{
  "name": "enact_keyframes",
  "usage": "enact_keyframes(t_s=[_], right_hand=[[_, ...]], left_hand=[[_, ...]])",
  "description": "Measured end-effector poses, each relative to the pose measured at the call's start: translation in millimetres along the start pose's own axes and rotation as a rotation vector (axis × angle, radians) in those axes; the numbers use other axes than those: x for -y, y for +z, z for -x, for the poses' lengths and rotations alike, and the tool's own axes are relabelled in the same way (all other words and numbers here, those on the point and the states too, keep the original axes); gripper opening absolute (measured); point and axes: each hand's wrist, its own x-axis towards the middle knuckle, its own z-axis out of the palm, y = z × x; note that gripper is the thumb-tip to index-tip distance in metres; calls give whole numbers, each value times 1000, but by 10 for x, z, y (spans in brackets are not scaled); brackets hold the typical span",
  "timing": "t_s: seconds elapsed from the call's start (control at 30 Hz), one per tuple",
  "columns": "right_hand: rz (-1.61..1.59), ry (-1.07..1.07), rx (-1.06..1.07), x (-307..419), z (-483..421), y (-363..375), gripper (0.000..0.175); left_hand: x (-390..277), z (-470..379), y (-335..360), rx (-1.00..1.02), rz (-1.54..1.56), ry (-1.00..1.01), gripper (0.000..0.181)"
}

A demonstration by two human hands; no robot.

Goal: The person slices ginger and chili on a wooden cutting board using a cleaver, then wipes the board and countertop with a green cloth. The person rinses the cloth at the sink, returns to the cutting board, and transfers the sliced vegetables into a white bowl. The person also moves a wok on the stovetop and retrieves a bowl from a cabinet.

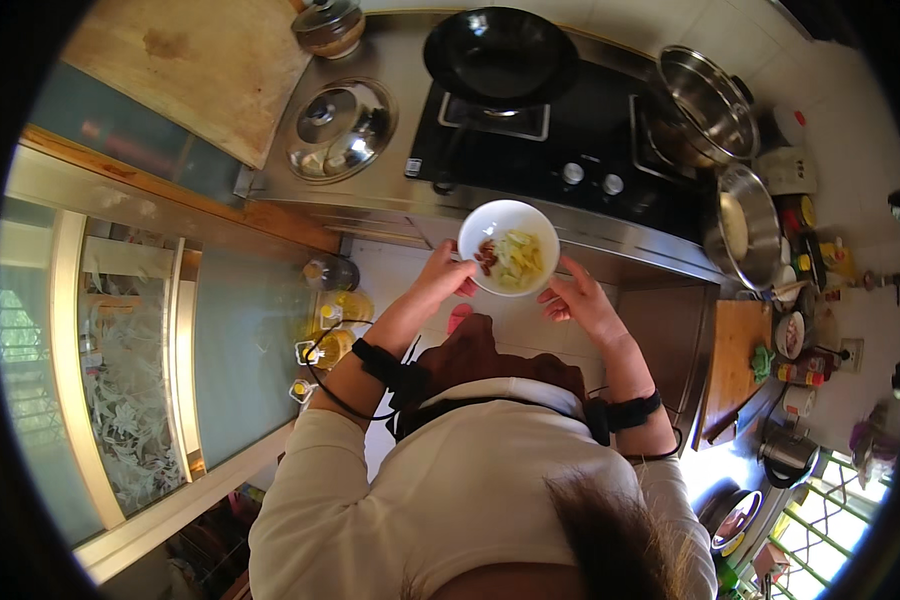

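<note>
A white bowl (508,214) is held up in front of the stove edge. In it lie chopped pale green and yellow pieces (521,255), perhaps scallion or ginger, beside small reddish-brown bits (486,257). My left hand (450,275) grips the bowl's left side, thumb at the rim. At the lower right of the bowl is my right hand (576,298), its fingers apart and close to the rim; whether they touch it I cannot tell. Beyond the bowl a black wok (501,56) sits on the left burner of the black gas stove (570,142).
A glass lid (341,131) lies on the steel counter left of the stove, near a lidded pot (330,28) and a wooden board (195,67). Steel pots (709,105) and a steel basin (742,225) stand right. Oil bottles (337,349) are on the floor.
</note>
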Motion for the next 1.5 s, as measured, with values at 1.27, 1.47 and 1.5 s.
enact_keyframes(t_s=[1.27,1.47,1.5], right_hand=[[13,111,-37,-116,-300,505,30],[-41,78,-200,-299,66,190,31],[-56,71,-235,-352,162,108,31]], left_hand=[[221,-1347,-1391,-627,705,8,24],[185,-1005,-149,-103,402,-23,16],[122,-946,74,-35,338,-17,17]])
